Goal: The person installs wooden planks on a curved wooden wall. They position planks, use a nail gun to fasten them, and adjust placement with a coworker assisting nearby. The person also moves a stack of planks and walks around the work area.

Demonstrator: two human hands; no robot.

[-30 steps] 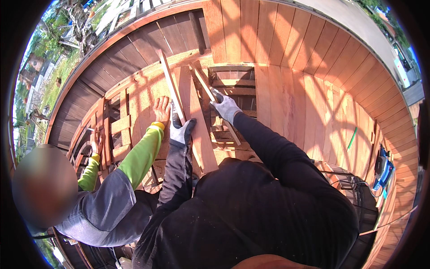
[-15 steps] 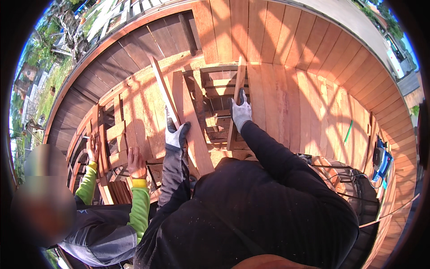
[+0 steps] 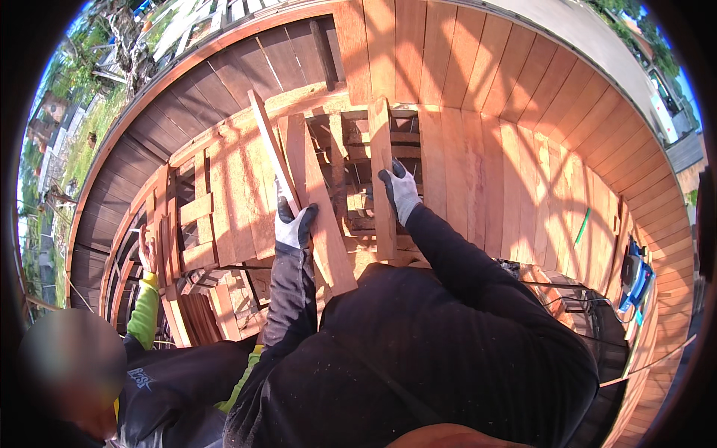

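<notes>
My left hand (image 3: pixel 295 225), in a white and dark glove, is closed round two wooden planks. One is a narrow plank (image 3: pixel 270 142) tilted on edge; the other is a wider plank (image 3: pixel 321 213) lying just right of it, its near end against my body. Further right, my gloved right hand (image 3: pixel 401 191) grips the right edge of another plank (image 3: pixel 382 172), thumb on top. That plank's broad face shows, and it lies lengthwise over the opening in the wooden frame (image 3: pixel 338 160). The fingertips beneath it are partly hidden.
Fitted deck boards (image 3: pixel 470 179) cover the right side, inside a curved band of planks (image 3: pixel 538 67). At my left a co-worker's bare hand (image 3: pixel 148 252) rests by slats. Stacked boards (image 3: pixel 200 317) stand near them. A blue power tool (image 3: pixel 635 278) lies far right.
The plank in my right hand has turned from edge-on to broad face up and shifted slightly left. My left hand stays put. The co-worker's right hand has drawn back out of sight.
</notes>
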